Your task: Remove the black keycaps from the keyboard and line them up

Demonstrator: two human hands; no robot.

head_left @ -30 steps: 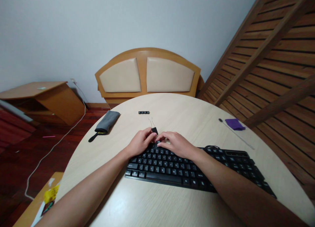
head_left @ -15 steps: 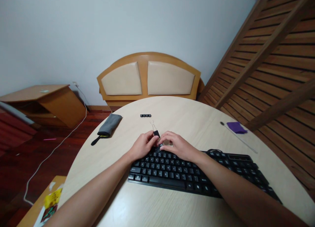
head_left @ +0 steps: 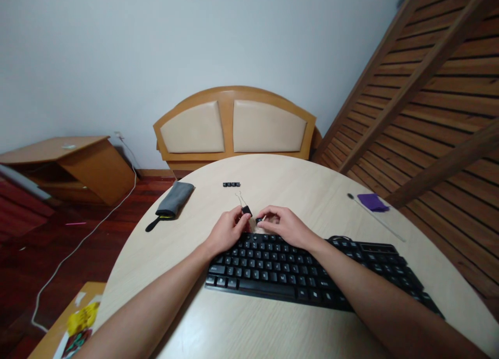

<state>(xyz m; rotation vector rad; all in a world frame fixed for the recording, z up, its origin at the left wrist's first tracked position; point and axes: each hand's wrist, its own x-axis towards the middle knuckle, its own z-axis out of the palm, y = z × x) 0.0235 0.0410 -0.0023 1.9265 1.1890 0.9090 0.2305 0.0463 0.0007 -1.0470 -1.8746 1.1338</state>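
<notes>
Keyboard [head_left: 268,268] on table [head_left: 307,187], headboard [head_left: 228,122] beyond

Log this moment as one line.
left grip: black-handled wire tool | right grip: small black keycap | keyboard: on table | four keycaps: in a row beyond both grips

On the round pale wood-grain tabletop [head_left: 300,190], open room runs between the 4 small black keycaps [head_left: 233,184] and the thin dark-tipped rod [head_left: 376,216], while the long black plastic keyboard [head_left: 273,268] obstructs nearer the person.
</notes>
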